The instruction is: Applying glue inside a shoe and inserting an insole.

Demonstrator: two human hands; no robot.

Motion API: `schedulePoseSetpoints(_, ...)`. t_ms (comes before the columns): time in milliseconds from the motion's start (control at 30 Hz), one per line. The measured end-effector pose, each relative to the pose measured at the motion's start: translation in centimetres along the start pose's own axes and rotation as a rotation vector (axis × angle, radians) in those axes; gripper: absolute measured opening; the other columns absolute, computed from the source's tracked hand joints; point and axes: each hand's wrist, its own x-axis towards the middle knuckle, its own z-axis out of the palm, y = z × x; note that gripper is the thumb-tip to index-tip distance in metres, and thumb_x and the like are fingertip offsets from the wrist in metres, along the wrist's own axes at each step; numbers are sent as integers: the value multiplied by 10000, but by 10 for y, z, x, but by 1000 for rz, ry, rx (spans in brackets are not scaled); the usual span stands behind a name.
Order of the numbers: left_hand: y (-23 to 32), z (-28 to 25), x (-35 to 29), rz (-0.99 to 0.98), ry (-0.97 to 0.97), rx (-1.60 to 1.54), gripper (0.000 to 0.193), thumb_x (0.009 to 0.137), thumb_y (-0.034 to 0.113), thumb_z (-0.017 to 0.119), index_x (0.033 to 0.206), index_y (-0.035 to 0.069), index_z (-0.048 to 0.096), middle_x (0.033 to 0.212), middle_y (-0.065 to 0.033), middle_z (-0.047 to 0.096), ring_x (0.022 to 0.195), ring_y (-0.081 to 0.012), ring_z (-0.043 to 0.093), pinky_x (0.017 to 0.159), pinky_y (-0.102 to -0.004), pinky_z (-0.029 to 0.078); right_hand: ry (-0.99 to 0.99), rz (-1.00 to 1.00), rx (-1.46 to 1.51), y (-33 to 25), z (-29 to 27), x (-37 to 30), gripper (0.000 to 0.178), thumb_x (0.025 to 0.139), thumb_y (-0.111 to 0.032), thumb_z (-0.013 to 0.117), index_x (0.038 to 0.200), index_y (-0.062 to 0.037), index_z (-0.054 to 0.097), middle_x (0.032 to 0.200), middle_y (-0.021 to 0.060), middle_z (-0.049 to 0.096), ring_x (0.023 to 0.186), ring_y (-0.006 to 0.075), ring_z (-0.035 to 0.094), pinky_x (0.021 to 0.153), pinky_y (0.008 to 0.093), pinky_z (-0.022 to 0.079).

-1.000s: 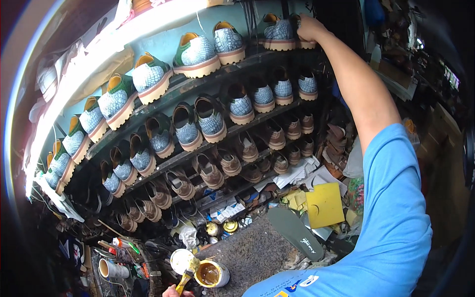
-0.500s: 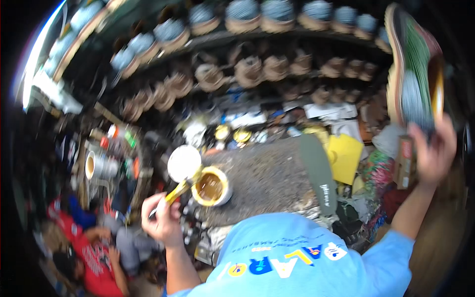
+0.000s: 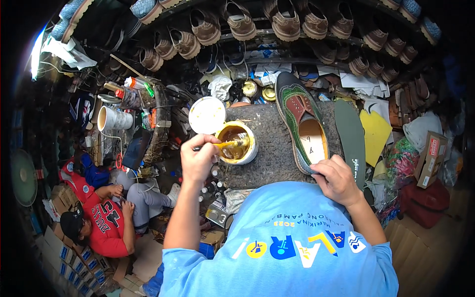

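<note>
My left hand is closed round the yellow handle of a brush. The bristles are down in the thick amber-brown liquid of a white tub. Beside the tub lies its round white lid. My right hand pinches the heel of a lace-up shoe in green, black and reddish brown, its toe pointing away from me. The shoe is over the worn dark work surface; whether it rests there I cannot tell. A dark green insole lies to its right.
Rows of brown brogues line the shelves ahead. Small open tins stand behind the work surface. On the right are yellow sheets and a cardboard box. A person in a red shirt sits at the lower left.
My right hand has brought the shoe down from the upper right to the work surface. My left hand has moved right and forward, and the brush has gone into the tub. The view has shifted.
</note>
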Motion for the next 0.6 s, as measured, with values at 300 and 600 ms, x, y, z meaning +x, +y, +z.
schedulePoseSetpoints(300,-25,-5,-6,395,222,399,143,920,45,662,793,-20,671,621,-40,650,557,-72,594,535,-267,466,102,149,-28,5,1,-6,675,649,-75,932,1244,-105,615,1279,172,566,981,309,632,795,375,542)
schedulePoseSetpoints(600,-70,31,-17,219,324,-166,140,1028,145,627,928,53,663,670,18,585,527,-35,465,457,-196,333,143,311,68,15,17,-16,726,622,-158,974,1199,-121,533,1511,270,435,1321,433,514,1083,518,461)
